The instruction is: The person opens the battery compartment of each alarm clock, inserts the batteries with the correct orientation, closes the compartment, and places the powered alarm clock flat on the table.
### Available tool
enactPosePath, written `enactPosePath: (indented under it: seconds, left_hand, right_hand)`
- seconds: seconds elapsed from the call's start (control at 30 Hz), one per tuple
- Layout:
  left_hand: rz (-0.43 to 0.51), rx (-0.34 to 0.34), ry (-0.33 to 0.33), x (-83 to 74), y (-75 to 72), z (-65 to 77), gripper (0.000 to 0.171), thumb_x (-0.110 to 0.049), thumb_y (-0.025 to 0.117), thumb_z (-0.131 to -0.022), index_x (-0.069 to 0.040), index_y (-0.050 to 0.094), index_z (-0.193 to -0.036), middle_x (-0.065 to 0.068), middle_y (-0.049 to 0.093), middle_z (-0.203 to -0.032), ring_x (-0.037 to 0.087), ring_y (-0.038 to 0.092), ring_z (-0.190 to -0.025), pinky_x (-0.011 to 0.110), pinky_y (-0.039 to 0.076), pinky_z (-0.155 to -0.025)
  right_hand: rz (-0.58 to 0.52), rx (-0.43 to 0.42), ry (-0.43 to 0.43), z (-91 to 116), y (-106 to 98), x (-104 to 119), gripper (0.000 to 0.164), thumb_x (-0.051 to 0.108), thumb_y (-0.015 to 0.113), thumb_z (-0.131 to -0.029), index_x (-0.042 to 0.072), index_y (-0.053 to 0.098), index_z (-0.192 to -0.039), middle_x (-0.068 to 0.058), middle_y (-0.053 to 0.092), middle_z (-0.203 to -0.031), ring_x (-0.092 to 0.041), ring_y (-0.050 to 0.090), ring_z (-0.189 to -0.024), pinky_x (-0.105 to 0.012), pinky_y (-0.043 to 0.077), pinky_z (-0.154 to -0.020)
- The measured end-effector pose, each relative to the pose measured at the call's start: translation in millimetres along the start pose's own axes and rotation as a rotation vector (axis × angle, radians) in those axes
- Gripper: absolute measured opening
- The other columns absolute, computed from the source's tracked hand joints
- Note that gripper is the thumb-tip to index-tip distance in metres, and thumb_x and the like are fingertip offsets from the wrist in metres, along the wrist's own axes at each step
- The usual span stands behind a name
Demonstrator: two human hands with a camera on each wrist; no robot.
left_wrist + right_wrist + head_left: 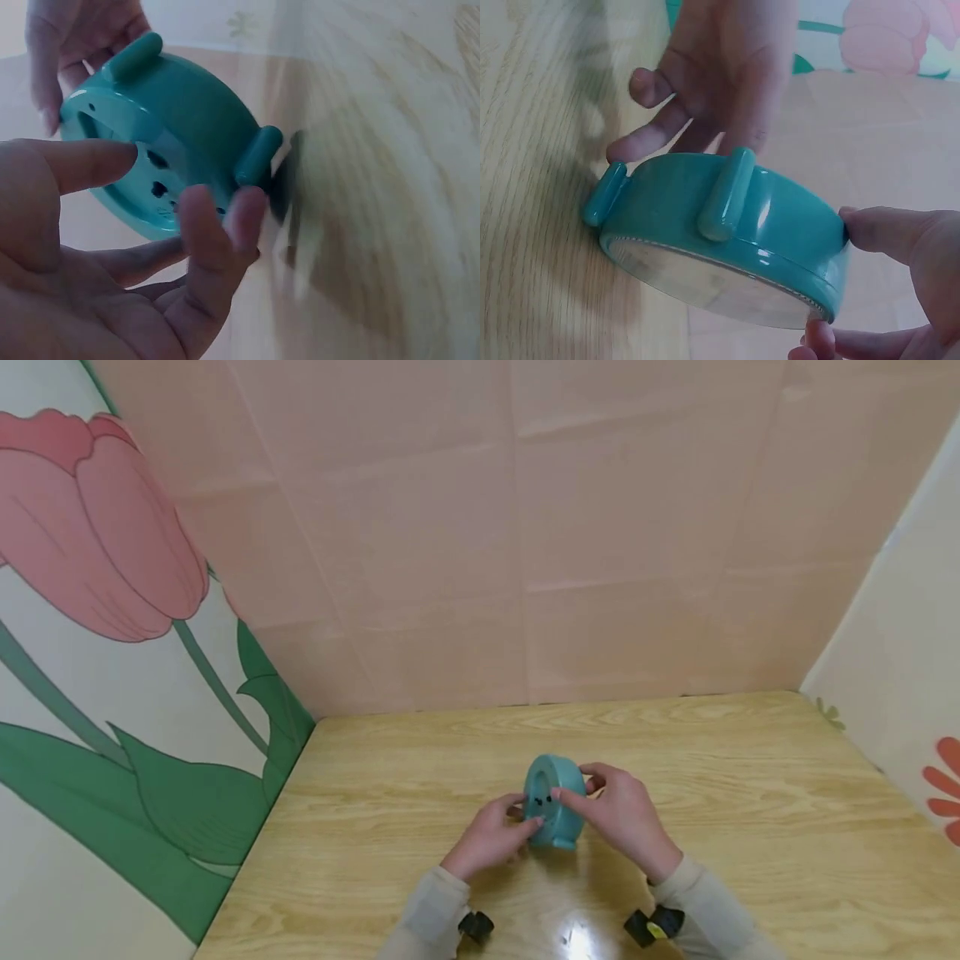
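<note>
A round teal alarm clock (564, 777) is held just over the wooden table, its back with small dark knobs facing me in the head view. The right wrist view shows the clock's clear front (720, 289) and two stubby feet. My right hand (626, 814) pinches the rim, thumb on the back and a finger at the front edge. From the left side, my left hand (491, 837) holds the lower part. Its thumb (97, 161) lies against the back by the knobs, and other fingers bend near the edge.
A light wooden tabletop (360, 827) spreads around the hands. Behind it rises a creased pink sheet (420, 543). A tulip-patterned panel (120, 527) stands on the left, a white panel with a red flower (885, 677) on the right.
</note>
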State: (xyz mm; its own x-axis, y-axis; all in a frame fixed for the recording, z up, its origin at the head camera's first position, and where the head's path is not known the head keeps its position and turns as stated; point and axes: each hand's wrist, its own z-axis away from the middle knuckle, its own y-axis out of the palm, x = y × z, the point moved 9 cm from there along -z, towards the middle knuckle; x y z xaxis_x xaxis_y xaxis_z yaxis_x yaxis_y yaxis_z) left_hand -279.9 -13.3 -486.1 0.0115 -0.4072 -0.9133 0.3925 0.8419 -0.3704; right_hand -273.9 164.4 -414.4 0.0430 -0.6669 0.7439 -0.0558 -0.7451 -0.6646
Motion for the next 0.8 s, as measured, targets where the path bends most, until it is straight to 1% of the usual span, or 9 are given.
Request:
enactPosePath:
  seconds: [0.13,0.17,0.23,0.3,0.37,0.43,0.5,0.57,0.8]
  left_hand:
    - [-0.017,-0.012,-0.007,-7.2,0.1,4.3,0.058,-0.04,0.063,-0.098,-0.007,0.049,-0.144,0.016,0.061,-0.129,0.023,0.067,-0.091,0.041,0.057,-0.07]
    - [-0.043,-0.027,0.01,-11.5,-0.2,5.9,0.058,-0.041,0.061,-0.099,-0.006,0.049,-0.144,0.017,0.061,-0.13,0.024,0.067,-0.094,0.041,0.057,-0.073]
    - [-0.13,-0.076,0.063,-23.5,-1.6,10.6,0.058,-0.043,0.057,-0.101,-0.004,0.05,-0.143,0.017,0.062,-0.129,0.024,0.067,-0.097,0.041,0.057,-0.076]
    - [-0.23,-0.134,0.118,-36.3,-2.7,15.9,0.059,-0.045,0.054,-0.101,-0.003,0.052,-0.142,0.015,0.064,-0.123,0.02,0.066,-0.096,0.037,0.055,-0.077]
    - [-0.324,-0.192,0.177,-49.1,-3.0,21.2,0.058,-0.045,0.055,-0.101,-0.002,0.053,-0.141,0.012,0.065,-0.116,0.014,0.064,-0.088,0.032,0.053,-0.073]
    - [-0.39,-0.224,0.211,-58.4,-1.7,25.6,0.059,-0.044,0.058,-0.098,-0.002,0.054,-0.14,0.01,0.064,-0.111,0.009,0.058,-0.081,0.028,0.049,-0.068]
    - [-0.434,-0.245,0.23,-64.4,-0.1,28.3,0.059,-0.042,0.063,-0.095,-0.003,0.054,-0.139,0.007,0.064,-0.109,0.007,0.054,-0.077,0.025,0.047,-0.066]
    - [-0.483,-0.267,0.237,-68.1,1.2,29.4,0.061,-0.042,0.067,-0.093,-0.004,0.055,-0.139,0.006,0.064,-0.107,0.006,0.054,-0.078,0.025,0.047,-0.066]
    - [-0.611,-0.361,0.206,-71.3,0.1,30.2,0.061,-0.046,0.072,-0.086,-0.008,0.061,-0.133,0.004,0.067,-0.099,0.009,0.059,-0.076,0.03,0.049,-0.061]
  right_hand:
    - [0.032,-0.026,-0.006,2,0,1,0.072,0.053,0.076,-0.084,-0.005,0.064,-0.124,-0.006,0.064,-0.087,-0.016,0.053,-0.064,-0.03,0.044,-0.052]
    - [0.038,-0.032,-0.004,3,0,2,0.072,0.054,0.076,-0.083,-0.005,0.064,-0.124,-0.006,0.064,-0.086,-0.015,0.053,-0.063,-0.029,0.043,-0.051]
    - [0.049,-0.042,-0.001,4,1,2,0.073,0.056,0.075,-0.083,-0.004,0.064,-0.124,-0.005,0.064,-0.085,-0.015,0.052,-0.061,-0.029,0.042,-0.05]
    - [0.059,-0.053,-0.004,6,2,4,0.075,0.057,0.075,-0.082,-0.003,0.064,-0.125,-0.004,0.064,-0.083,-0.014,0.053,-0.06,-0.029,0.042,-0.05]
    - [0.073,-0.065,-0.018,7,4,7,0.077,0.059,0.075,-0.082,-0.003,0.063,-0.126,-0.002,0.065,-0.08,-0.013,0.053,-0.059,-0.029,0.043,-0.049]
    - [0.087,-0.074,-0.035,9,6,10,0.079,0.061,0.074,-0.082,-0.003,0.063,-0.126,0.0,0.065,-0.077,-0.012,0.053,-0.057,-0.029,0.042,-0.048]
    - [0.099,-0.078,-0.049,9,8,13,0.079,0.063,0.074,-0.081,-0.003,0.064,-0.125,0.002,0.064,-0.074,-0.011,0.052,-0.056,-0.028,0.042,-0.048]
    - [0.104,-0.082,-0.054,10,10,15,0.079,0.064,0.073,-0.08,-0.002,0.065,-0.123,0.002,0.063,-0.072,-0.01,0.052,-0.056,-0.028,0.041,-0.048]
    - [0.099,-0.09,-0.065,9,14,18,0.077,0.062,0.074,-0.08,-0.003,0.065,-0.121,0.002,0.062,-0.07,-0.01,0.053,-0.055,-0.028,0.042,-0.047]
